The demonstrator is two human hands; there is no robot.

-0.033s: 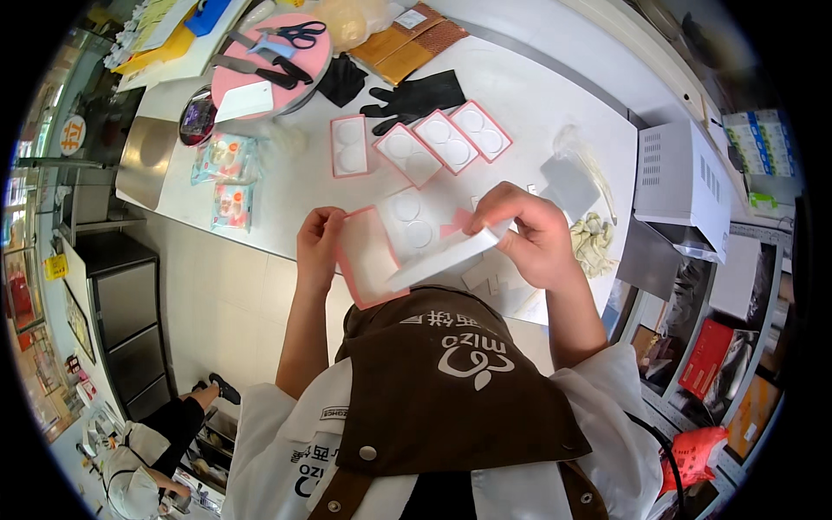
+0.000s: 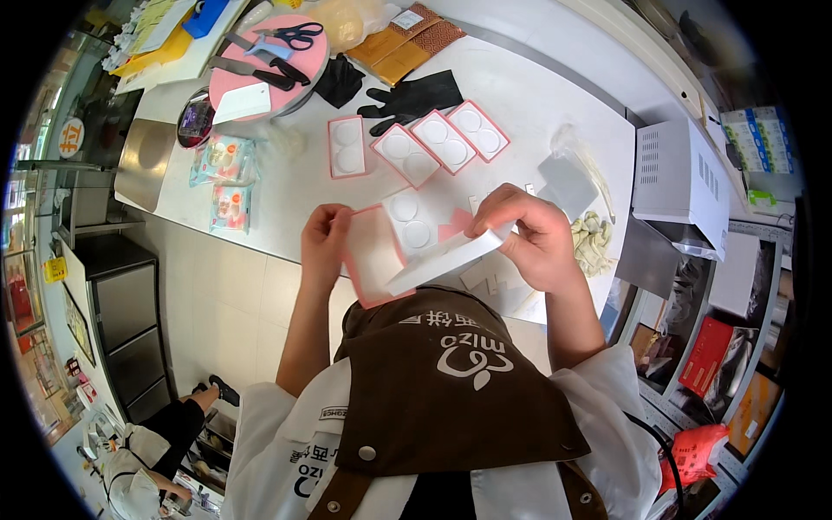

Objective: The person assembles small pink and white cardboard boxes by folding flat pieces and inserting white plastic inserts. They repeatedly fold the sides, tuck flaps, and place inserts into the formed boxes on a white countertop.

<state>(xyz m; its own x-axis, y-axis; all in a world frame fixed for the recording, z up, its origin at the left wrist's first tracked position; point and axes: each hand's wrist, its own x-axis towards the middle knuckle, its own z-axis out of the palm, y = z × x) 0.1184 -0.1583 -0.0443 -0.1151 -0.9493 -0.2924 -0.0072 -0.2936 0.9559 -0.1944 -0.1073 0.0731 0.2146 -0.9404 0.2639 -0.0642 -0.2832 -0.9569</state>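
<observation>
Pose of the two hands, with clock directions taken about the open pink-rimmed box (image 2: 374, 251), which is held in front of the apron (image 2: 451, 381). The left forearm rises from 7 o'clock; the left hand (image 2: 324, 241) is closed, its thumb and bent fingers pinching the box at its 10 o'clock corner. The white tray-like piece (image 2: 446, 263) slants from the box's 4 o'clock side up toward 3 o'clock, its near end overlapping the box in view. The right hand (image 2: 530, 232), at 3 o'clock, grips the far end of this piece between thumb and fingers; its forearm climbs from the lower right. Of the edges, the front edge of the white table (image 2: 290, 186) runs in from 9 o'clock and passes behind the left wrist. Two plastic packs (image 2: 227, 178) lie near that edge at 10 o'clock, with bare tabletop between them and the left hand. Four pink-rimmed two-well boxes (image 2: 442, 139) bound the space from 12 to 1 o'clock; bare tabletop opens at 2 o'clock, up to a grey sheet (image 2: 563, 184).
</observation>
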